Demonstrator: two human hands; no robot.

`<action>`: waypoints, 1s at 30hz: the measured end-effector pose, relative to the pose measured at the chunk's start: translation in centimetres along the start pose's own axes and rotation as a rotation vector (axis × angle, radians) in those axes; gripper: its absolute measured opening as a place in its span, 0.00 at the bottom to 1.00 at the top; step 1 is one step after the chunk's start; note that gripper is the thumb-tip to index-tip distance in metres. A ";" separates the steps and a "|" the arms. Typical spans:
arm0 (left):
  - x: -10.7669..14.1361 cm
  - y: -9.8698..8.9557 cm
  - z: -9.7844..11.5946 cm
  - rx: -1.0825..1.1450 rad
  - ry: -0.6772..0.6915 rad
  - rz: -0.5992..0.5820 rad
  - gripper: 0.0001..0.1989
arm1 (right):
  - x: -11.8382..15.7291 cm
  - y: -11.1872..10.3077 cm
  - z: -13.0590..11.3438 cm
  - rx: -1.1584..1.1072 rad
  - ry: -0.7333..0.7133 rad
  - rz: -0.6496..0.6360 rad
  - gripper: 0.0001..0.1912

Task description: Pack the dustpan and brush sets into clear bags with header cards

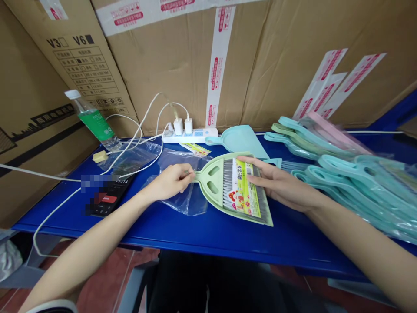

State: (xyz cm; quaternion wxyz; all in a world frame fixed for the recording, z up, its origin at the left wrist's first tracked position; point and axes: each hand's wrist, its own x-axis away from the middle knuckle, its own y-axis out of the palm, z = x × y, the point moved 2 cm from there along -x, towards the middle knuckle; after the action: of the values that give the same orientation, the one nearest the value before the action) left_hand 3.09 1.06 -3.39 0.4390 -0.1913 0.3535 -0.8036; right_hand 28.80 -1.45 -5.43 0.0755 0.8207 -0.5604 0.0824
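Observation:
A pale green dustpan (224, 191) lies on the blue table, with a small grey-bristled brush nested in it and a colourful paper label (242, 193) across the bristles. My left hand (169, 181) pinches the dustpan's handle end, above a clear plastic bag (177, 195). My right hand (276, 182) rests across the far edge of the brush and dustpan, with its fingers on the label and bristles. The brush handle is partly hidden beneath that hand.
Several teal dustpan sets (361, 187) are piled on the right, and a teal dustpan (239, 140) lies behind. A black phone (107, 195), white power strip (190, 135), cables and water bottle (93, 119) sit left and behind. Cardboard cartons (182, 56) stand along the table's back.

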 end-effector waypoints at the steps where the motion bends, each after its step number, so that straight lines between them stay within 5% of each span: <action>1: 0.0 0.1 0.0 0.040 -0.003 -0.006 0.11 | 0.0 0.1 0.0 0.002 -0.002 -0.015 0.35; 10: 0.0 0.4 0.4 0.204 -0.059 -0.129 0.10 | -0.2 0.0 0.0 -0.016 -0.020 0.057 0.34; 16: 0.0 0.2 0.6 0.193 -0.044 -0.067 0.10 | 0.0 0.2 -0.2 -0.024 -0.009 0.052 0.33; 25: -0.2 1.4 1.2 0.384 0.065 -0.132 0.11 | -0.2 1.2 0.5 -0.005 -0.045 -0.080 0.27; 30: -0.1 0.3 1.0 0.185 0.115 -0.014 0.09 | -0.4 1.3 0.9 -0.051 0.001 -0.063 0.27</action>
State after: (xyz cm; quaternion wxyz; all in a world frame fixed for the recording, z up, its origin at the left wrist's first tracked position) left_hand 3.94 0.62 -2.88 0.4279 -0.1062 0.3012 -0.8455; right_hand 27.47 -1.72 -6.33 0.0992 0.8357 -0.5361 0.0661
